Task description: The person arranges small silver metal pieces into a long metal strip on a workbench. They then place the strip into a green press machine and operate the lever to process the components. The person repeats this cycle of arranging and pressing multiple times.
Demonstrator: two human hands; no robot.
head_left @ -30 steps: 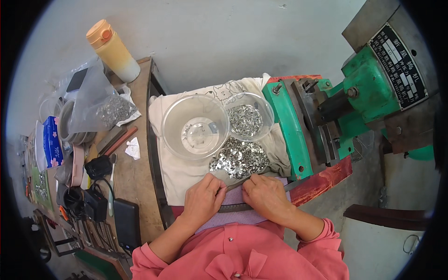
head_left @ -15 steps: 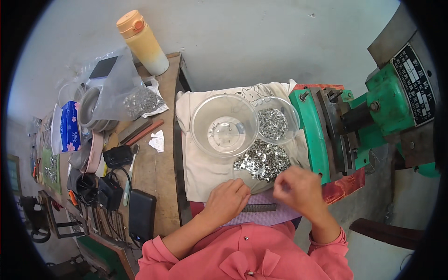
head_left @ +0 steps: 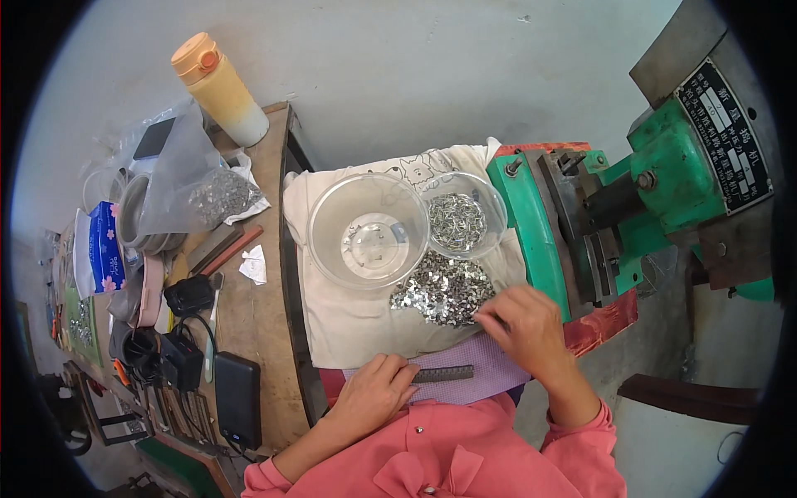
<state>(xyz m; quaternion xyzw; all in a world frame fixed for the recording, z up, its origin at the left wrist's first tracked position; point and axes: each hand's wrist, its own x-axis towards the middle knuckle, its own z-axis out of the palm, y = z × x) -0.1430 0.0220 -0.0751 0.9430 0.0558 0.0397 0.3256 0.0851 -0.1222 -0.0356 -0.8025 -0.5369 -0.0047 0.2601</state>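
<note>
My left hand (head_left: 375,390) is closed at the left end of a dark ridged metal strip (head_left: 445,373), its fingertips pinched on that end. The strip lies across a purple dotted cloth (head_left: 475,362). My right hand (head_left: 526,329) is at the near right edge of a heap of small shiny metal pieces (head_left: 448,292). Its thumb and forefinger are pinched together; whatever they hold is too small to make out. Behind the heap stand a large clear tub (head_left: 325,257) with a few bits at its bottom and a smaller clear tub (head_left: 458,222) holding many thin metal parts.
To the right stands a green press (head_left: 531,241). A beige cloth (head_left: 332,324) lies beneath the tubs. On the wooden table (head_left: 270,332) at left are a yellow bottle (head_left: 224,95), a black power bank (head_left: 238,398), a plastic bag of metal bits (head_left: 220,197) and a blue tissue pack (head_left: 105,249).
My left hand has drawn back from the cloth edge to the strip's left end. The right hand has come to the heap's edge with its fingers pinched. The whole view has shifted slightly.
</note>
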